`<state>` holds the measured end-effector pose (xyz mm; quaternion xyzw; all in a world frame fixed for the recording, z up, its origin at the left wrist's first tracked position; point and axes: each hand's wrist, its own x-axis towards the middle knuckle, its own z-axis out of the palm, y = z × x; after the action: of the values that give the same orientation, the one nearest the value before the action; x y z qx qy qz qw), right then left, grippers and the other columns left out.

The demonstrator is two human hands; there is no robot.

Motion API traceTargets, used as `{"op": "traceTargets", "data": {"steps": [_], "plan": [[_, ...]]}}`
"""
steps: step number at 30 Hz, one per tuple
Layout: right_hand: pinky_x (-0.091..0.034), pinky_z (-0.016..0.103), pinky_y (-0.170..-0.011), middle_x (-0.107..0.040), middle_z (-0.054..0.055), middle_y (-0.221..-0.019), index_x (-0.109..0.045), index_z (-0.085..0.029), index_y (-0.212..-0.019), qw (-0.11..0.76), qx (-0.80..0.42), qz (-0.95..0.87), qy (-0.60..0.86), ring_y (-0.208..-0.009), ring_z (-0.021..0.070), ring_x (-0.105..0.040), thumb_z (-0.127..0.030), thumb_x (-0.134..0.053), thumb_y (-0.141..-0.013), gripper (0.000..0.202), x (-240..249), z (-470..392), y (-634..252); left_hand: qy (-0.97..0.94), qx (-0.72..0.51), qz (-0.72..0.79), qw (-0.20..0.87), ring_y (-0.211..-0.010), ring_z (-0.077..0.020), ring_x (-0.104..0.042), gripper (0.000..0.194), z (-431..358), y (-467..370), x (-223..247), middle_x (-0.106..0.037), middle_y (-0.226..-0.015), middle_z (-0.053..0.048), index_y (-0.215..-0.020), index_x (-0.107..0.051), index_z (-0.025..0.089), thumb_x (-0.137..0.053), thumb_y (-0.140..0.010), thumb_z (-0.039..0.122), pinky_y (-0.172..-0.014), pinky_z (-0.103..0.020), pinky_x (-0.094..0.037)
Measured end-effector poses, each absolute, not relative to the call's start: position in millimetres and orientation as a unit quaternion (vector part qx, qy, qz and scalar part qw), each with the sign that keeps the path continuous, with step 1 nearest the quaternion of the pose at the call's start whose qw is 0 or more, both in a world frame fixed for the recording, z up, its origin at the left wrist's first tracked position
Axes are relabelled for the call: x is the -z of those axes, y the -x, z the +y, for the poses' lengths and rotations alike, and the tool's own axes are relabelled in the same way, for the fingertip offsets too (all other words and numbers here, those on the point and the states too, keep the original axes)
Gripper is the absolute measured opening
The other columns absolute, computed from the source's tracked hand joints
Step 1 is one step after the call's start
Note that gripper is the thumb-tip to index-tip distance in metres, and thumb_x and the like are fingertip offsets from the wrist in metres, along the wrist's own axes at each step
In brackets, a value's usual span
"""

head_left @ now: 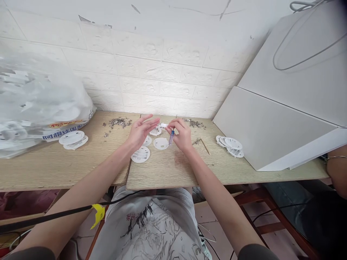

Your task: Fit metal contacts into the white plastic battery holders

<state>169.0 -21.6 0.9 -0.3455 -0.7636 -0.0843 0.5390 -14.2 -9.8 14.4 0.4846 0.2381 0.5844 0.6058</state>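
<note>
Over the middle of the wooden table, my right hand (181, 134) is closed round a screwdriver (171, 138) with a clear blue handle. Its fingertips also meet a small white part (163, 125). My left hand (141, 131) is at the other side of that part, its fingers stretched out and close to it. Below and between the hands lie white round discs (161, 143), and one more disc (140, 154) is near the left wrist. Small metal pieces (119, 122) are heaped behind the left hand, and another heap (193, 123) is behind the right.
A big plastic bag of white parts (40, 97) stands at the left, with discs (72, 139) beside it. Stacked discs (231, 145) and a thin stick (205, 146) lie right. Large grey-white boxes (287, 126) fill the right; a person's arm (337, 171) shows beyond.
</note>
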Motion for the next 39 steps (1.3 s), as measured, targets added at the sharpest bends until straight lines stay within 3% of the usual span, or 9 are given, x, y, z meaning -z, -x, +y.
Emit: {"op": "traceTargets", "data": {"steps": [5,10,15,18,23,27,32,35,39], "plan": [[-0.045,0.031,-0.07,-0.059,0.006,-0.086,-0.058,-0.02,-0.08,0.53,0.065,-0.777,0.333,-0.08,0.0173,-0.056,-0.025,-0.055,-0.089,0.011,-1,-22,-168,-0.509,-0.597,0.298,0.543,-0.088,-0.0218,-0.069,0.026,-7,14,-9,-0.074,-0.085,-0.009,-0.093,-0.064,0.013,-0.071,-0.071,0.025,-0.095,-0.042,-0.049],[-0.045,0.031,-0.071,-0.058,0.006,-0.086,-0.058,-0.02,-0.079,0.525,0.057,-0.787,0.319,-0.081,0.0173,-0.055,-0.028,-0.055,-0.09,0.014,-2,-23,-167,-0.634,-0.589,0.351,0.358,-0.088,-0.0205,-0.067,0.031,-7,12,-5,-0.073,-0.086,-0.008,-0.095,-0.068,0.015,-0.051,-0.088,0.04,-0.088,-0.037,-0.049],[-0.045,0.031,-0.069,-0.057,0.005,-0.082,-0.059,-0.02,-0.08,0.52,0.036,-0.787,0.33,-0.076,0.0166,-0.053,-0.035,-0.054,-0.09,0.019,-1,-23,-168,-0.783,-0.526,0.314,0.105,-0.094,-0.0207,-0.06,0.022,-10,13,-3,-0.068,-0.094,-0.006,-0.093,-0.07,0.019,-0.054,-0.085,0.032,-0.086,-0.034,-0.045],[-0.045,0.031,-0.069,-0.057,0.004,-0.08,-0.06,-0.02,-0.08,0.51,0.024,-0.787,0.345,-0.074,0.0164,-0.053,-0.039,-0.054,-0.09,0.022,0,-23,-167,-0.816,-0.491,0.303,0.034,-0.091,-0.0209,-0.057,0.019,-10,14,-1,-0.065,-0.092,-0.007,-0.096,-0.067,0.019,-0.053,-0.084,0.026,-0.083,-0.034,-0.044],[-0.045,0.03,-0.066,-0.059,0.004,-0.078,-0.061,-0.019,-0.08,0.513,-0.004,-0.785,0.347,-0.072,0.0151,-0.054,-0.04,-0.054,-0.09,0.024,-4,-27,-164,-0.807,-0.489,0.328,0.036,-0.082,-0.02,-0.056,0.013,-9,14,0,-0.062,-0.081,-0.006,-0.082,-0.064,0.02,-0.054,-0.083,0.027,-0.077,-0.032,-0.043],[-0.045,0.03,-0.065,-0.061,0.003,-0.074,-0.061,-0.019,-0.076,0.573,-0.001,-0.723,0.385,-0.07,0.0149,-0.055,-0.037,-0.053,-0.09,0.023,-12,-29,-170,-0.801,-0.446,0.368,0.153,-0.067,-0.0165,-0.055,0.009,-14,8,-7,-0.062,-0.071,-0.003,-0.077,-0.065,0.017,-0.059,-0.074,0.023,-0.065,-0.029,-0.043],[-0.044,0.029,-0.066,-0.061,0.002,-0.073,-0.06,-0.018,-0.077,0.633,-0.011,-0.635,0.442,-0.068,0.014,-0.055,-0.037,-0.053,-0.089,0.024,-12,-24,-186,-0.888,-0.123,0.271,0.351,-0.059,-0.0143,-0.057,0.011,-23,-8,-31,-0.066,-0.064,-0.002,-0.073,-0.068,0.016,-0.062,-0.066,0.022,-0.056,-0.024,-0.042],[-0.044,0.029,-0.066,-0.061,0.002,-0.073,-0.06,-0.017,-0.078,0.633,-0.015,-0.624,0.458,-0.069,0.014,-0.054,-0.039,-0.052,-0.089,0.026,-8,-20,-190,-0.91,0.049,0.209,0.355,-0.057,-0.0142,-0.057,0.009,-24,-23,-43,-0.067,-0.062,-0.001,-0.066,-0.069,0.018,-0.062,-0.062,0.019,-0.055,-0.023,-0.04],[-0.043,0.029,-0.066,-0.061,0.002,-0.073,-0.061,-0.018,-0.077,0.62,-0.003,-0.639,0.457,-0.068,0.014,-0.054,-0.038,-0.053,-0.088,0.024,-6,-17,-188,-0.914,0.152,0.23,0.299,-0.05,-0.0144,-0.052,0.009,-22,-41,-49,-0.062,-0.05,0.001,-0.052,-0.066,0.02,-0.06,-0.053,0.014,-0.049,-0.024,-0.035]]}}
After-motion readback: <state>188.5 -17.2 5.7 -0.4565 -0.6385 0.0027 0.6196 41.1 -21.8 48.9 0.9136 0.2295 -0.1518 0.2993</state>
